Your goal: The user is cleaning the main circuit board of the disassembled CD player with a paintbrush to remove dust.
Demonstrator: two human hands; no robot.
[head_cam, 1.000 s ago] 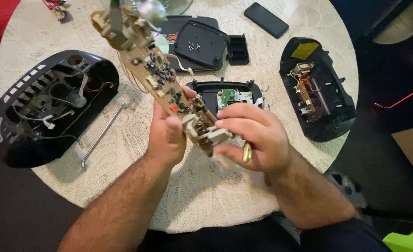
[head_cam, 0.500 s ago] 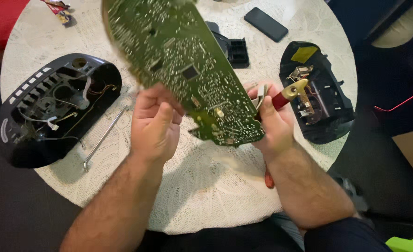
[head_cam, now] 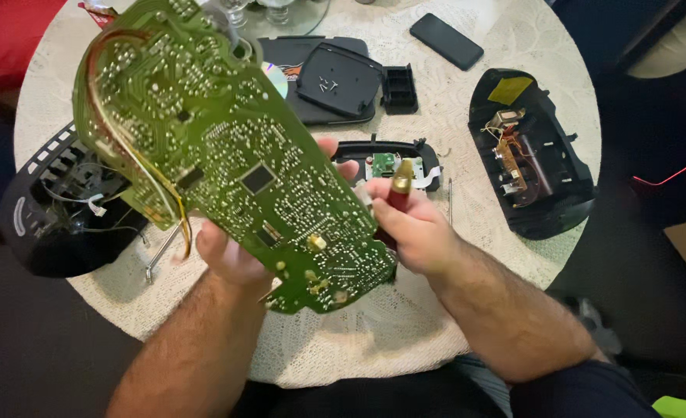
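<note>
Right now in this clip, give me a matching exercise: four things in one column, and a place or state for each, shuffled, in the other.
Things:
1. green circuit board
2. phone
3. red-handled tool
4. left black housing half

Places or states:
A. lying at the table's far edge
B. gripped in the right hand
C. held up, solder side to the camera, by the left hand
D. resting on the table's left side, wires inside

Pairs: 1-C, 2-A, 3-B, 4-D
</note>
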